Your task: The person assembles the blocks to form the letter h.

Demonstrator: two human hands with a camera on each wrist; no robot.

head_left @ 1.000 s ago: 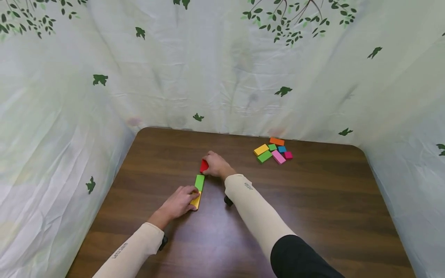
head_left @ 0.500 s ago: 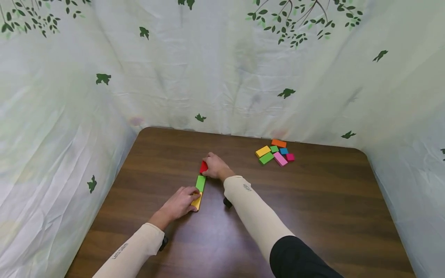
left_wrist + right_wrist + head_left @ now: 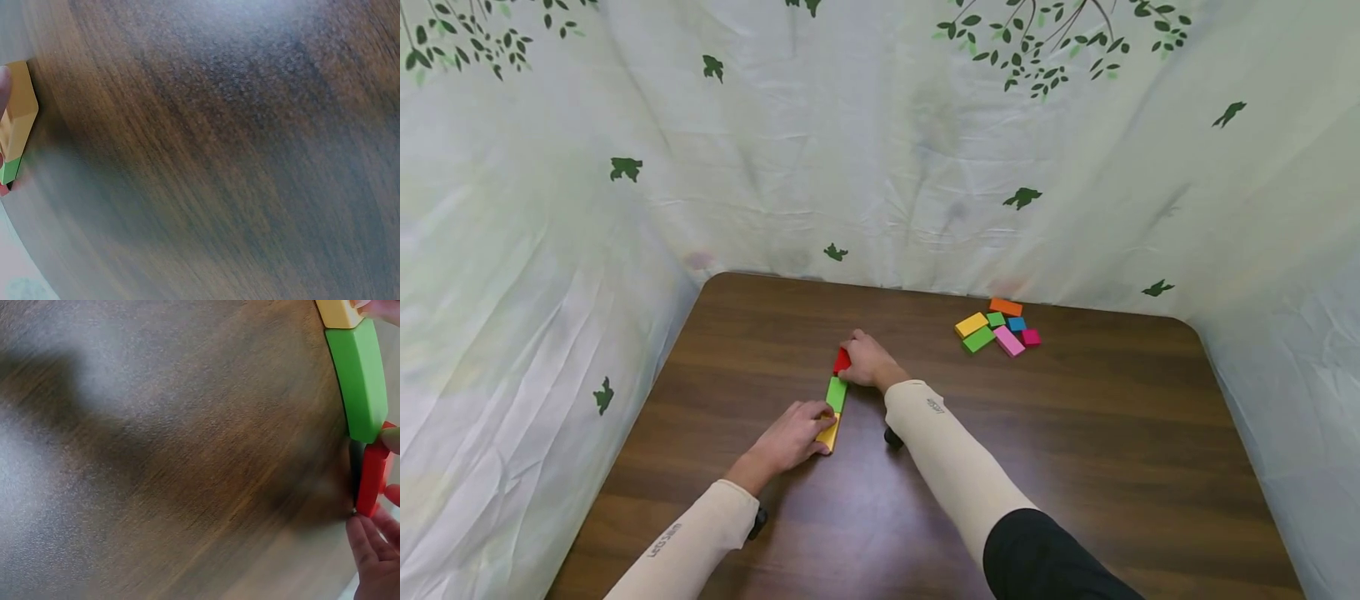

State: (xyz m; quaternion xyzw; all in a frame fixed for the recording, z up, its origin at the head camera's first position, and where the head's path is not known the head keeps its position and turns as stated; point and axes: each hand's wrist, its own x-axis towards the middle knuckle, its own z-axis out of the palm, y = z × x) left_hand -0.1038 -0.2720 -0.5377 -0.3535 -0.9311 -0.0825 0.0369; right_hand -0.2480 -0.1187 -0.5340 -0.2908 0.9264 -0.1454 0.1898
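Observation:
In the head view, a yellow block (image 3: 828, 435), a green block (image 3: 837, 394) and a red block (image 3: 842, 361) form a line end to end on the table. My left hand (image 3: 792, 433) holds the yellow block at the near end, thumb and fingers on its sides. At the far end my right hand (image 3: 870, 362) grips the red block, partly covering it. The right wrist view has the red block (image 3: 373, 478) between thumb and fingers, up against the green block's end (image 3: 359, 384), a dark shadow beside it. Only the yellow block's edge (image 3: 24, 103) and a fingertip show at the left wrist view's border.
Toward the back right of the brown wooden table (image 3: 1075, 433) lies a loose cluster: an orange block (image 3: 1006, 307), a yellow block (image 3: 972, 325), a pink block (image 3: 1009, 341), a blue block (image 3: 1017, 323), a magenta block (image 3: 1031, 337) and two green ones. A patterned curtain (image 3: 880, 167) hangs behind the back edge.

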